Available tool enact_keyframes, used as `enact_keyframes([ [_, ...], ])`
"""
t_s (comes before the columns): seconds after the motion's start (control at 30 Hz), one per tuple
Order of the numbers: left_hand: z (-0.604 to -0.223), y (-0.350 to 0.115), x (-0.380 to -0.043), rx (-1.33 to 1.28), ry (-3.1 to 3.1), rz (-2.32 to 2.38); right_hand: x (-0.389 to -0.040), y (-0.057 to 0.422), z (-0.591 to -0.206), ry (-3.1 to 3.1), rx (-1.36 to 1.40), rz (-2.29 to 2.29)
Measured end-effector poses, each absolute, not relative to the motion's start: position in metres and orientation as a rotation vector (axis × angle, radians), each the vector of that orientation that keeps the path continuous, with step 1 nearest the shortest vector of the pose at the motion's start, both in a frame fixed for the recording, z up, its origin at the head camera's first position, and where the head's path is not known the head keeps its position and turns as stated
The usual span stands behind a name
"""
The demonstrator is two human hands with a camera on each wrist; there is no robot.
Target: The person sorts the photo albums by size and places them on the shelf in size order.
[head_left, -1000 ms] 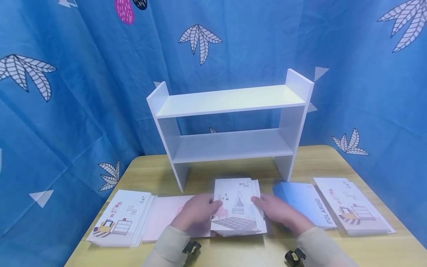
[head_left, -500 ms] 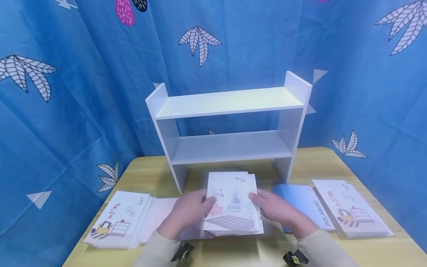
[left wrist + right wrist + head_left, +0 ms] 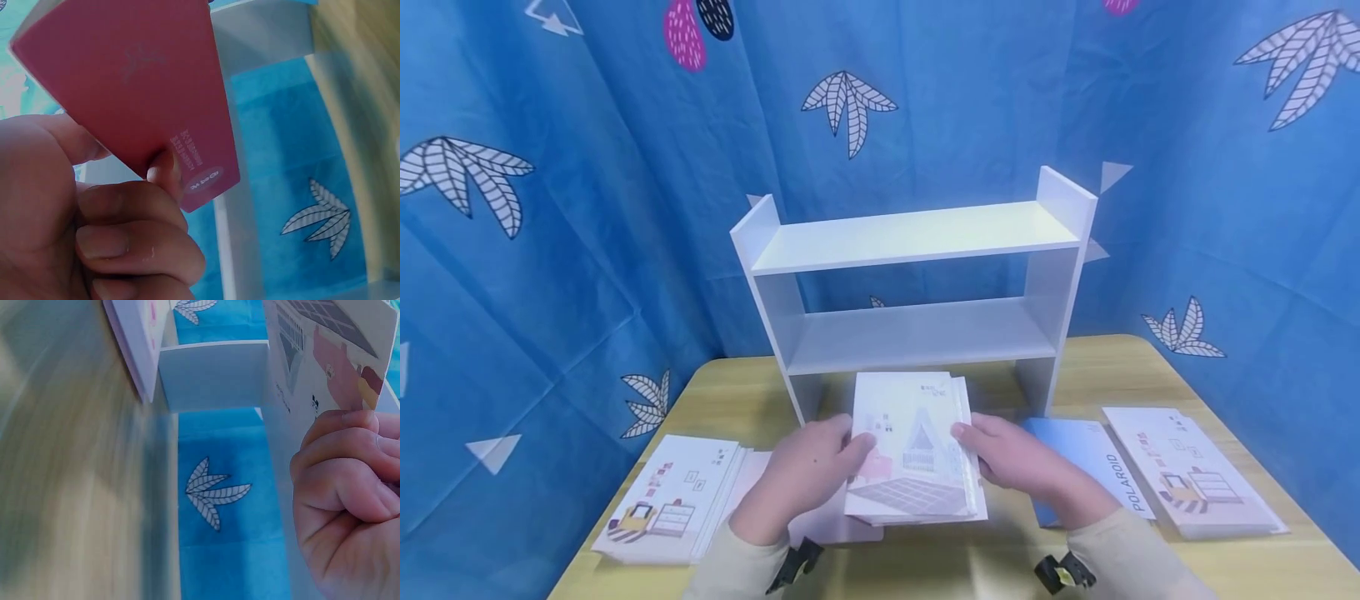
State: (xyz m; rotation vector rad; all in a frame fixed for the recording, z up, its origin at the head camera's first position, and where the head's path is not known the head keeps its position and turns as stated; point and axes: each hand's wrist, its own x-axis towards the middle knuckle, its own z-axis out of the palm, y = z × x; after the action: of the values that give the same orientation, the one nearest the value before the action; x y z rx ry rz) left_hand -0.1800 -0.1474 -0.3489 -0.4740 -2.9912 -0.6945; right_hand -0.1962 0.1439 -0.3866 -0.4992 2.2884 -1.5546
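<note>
A small stack of illustrated books (image 3: 917,433) is held in front of the white shelf, its pale top cover showing a tent and a checked rug. My left hand (image 3: 801,479) grips the stack's left edge, thumb on the top cover. On the opposite edge my right hand (image 3: 1018,458) pinches it the same way. The left wrist view shows a plain red cover (image 3: 137,94) on the underside, with curled fingers at its corner. In the right wrist view the printed cover (image 3: 331,356) rises above my curled fingers.
A white two-tier shelf (image 3: 917,237) stands at the back of the wooden table (image 3: 730,392). Left lie a book pile (image 3: 666,500) and a pink book (image 3: 838,521); right, a blue POLAROID book (image 3: 1086,462) and another pile (image 3: 1187,471). A blue curtain (image 3: 925,108) hangs behind.
Both hands have raised the book stack and brought it a little to the left, nearer the shelf's lower tier in the head view. The other books stay where they were.
</note>
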Motion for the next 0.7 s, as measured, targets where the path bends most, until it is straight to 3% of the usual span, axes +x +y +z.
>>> enact_keyframes([
  [0.7, -0.327, -0.16, -0.2, -0.348, -2.958, -0.797, -0.226, 0.121, -0.371, 2.202, -0.541, -1.649],
])
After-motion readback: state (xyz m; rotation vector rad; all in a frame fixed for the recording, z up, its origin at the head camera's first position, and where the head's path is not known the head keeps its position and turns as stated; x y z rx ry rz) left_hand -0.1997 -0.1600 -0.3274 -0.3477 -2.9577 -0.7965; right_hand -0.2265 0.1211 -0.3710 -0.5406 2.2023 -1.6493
